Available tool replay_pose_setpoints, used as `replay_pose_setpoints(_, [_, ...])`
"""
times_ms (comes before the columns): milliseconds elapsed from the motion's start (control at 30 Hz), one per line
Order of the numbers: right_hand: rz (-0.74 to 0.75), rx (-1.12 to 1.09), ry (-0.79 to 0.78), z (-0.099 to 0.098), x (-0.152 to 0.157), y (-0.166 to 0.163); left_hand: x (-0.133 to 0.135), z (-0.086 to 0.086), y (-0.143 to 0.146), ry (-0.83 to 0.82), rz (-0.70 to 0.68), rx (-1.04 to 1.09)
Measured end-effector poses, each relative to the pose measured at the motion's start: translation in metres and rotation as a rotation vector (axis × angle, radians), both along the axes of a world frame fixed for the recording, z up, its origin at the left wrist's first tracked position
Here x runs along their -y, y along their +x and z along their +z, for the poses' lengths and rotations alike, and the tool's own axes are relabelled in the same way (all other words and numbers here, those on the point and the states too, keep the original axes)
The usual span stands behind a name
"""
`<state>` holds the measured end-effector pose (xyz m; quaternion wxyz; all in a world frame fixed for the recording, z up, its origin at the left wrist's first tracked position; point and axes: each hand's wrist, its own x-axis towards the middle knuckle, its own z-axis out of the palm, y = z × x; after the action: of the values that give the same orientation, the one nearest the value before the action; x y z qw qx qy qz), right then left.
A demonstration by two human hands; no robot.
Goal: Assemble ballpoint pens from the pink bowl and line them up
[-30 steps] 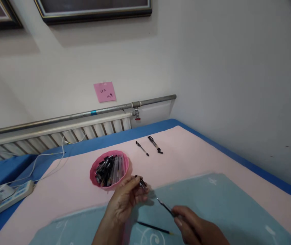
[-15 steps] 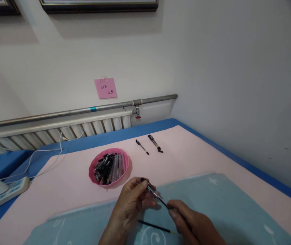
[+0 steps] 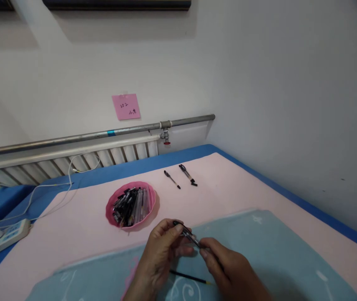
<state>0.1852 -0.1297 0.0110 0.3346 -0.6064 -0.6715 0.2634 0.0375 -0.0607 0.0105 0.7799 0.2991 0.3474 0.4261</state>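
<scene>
In front of me, my left hand point(image 3: 166, 246) pinches a clear-barrelled pen point(image 3: 188, 235) with a black cap, tilted down to the right. My right hand point(image 3: 224, 261) is closed at the pen's lower end, on a thin dark rod that looks like a pen refill; its fingers hide most of it. Below the hands, a black refill point(image 3: 188, 276) with a yellowish tip lies on the blue-green cloth point(image 3: 247, 242). Further back is a pink bowl point(image 3: 109, 215) holding several black caps and clear pen parts.
On the pink table cover point(image 3: 216, 188) lie a single pen point(image 3: 172, 179), more pens point(image 3: 186, 172) close together, and a small black piece point(image 3: 194, 184). A power strip point(image 3: 4, 240) with white cables sits at left. Behind are a radiator point(image 3: 112, 157) and pipe point(image 3: 81, 138).
My right hand has moved up and left towards my left hand, and less of the thin dark rod shows between them. The view has shifted slightly.
</scene>
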Motion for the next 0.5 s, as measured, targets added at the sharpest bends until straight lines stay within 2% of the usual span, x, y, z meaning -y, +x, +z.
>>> replay_pose_setpoints(200, [0.0, -0.029, 0.014, 0.001, -0.003, -0.005, 0.0, -0.001, 0.005, 0.057, 0.027, -0.019])
replay_pose_setpoints(333, [0.0, 0.006, 0.04, -0.002, -0.003, -0.011, 0.001, -0.002, 0.012, 0.149, 0.104, -0.201])
replay_pose_setpoints(500, [0.023, 0.024, 0.076, -0.004, -0.005, -0.021, 0.004, -0.002, 0.015, 0.111, 0.25, -0.354])
